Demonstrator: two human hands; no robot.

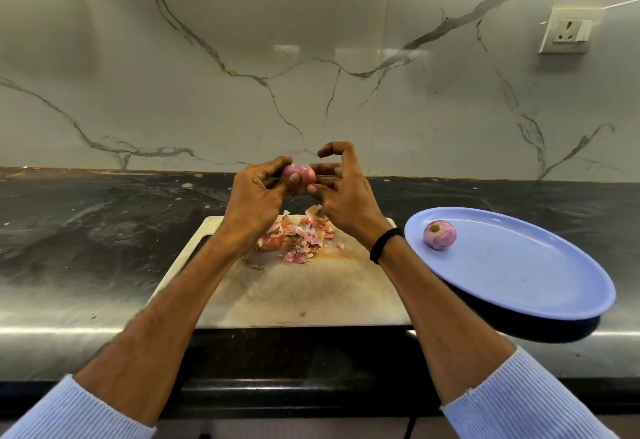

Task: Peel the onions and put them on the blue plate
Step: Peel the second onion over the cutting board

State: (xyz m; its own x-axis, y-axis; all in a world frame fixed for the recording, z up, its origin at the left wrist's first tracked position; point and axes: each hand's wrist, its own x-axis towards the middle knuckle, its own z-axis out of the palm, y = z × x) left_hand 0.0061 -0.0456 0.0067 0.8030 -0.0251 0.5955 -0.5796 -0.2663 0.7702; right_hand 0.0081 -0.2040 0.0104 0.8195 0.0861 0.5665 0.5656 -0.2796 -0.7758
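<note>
Both hands were up together above the far end of the cutting board (294, 293), working on one small pinkish onion (298, 175) held in the air between them. Left hand (254, 196) had its fingers curled round the onion's left side, with the thumb tip pressed on the front. Right hand (341, 196) came in from the other side, thumb and middle fingers pinching at the onion's right edge, while the index finger arched up above it without touching. Couldn't really tell if there was a bit of skin caught between those fingertips or just the onion itself. Below the hands, a messy pile of pink and papery peels (298, 236) sat on the far half of the stained white board. Over on the right, the blue plate (519, 276) sat on the dark counter (86, 230), just beside the board, with a second onion (440, 235), already peeled, resting near its far left rim. A black band (382, 244) was round the right wrist, and light blue ribbed sleeves (69, 411) were pushed up both forearms. Behind it all was a veined marble wall (242, 57) with a white socket (568, 31) up at the right.
</note>
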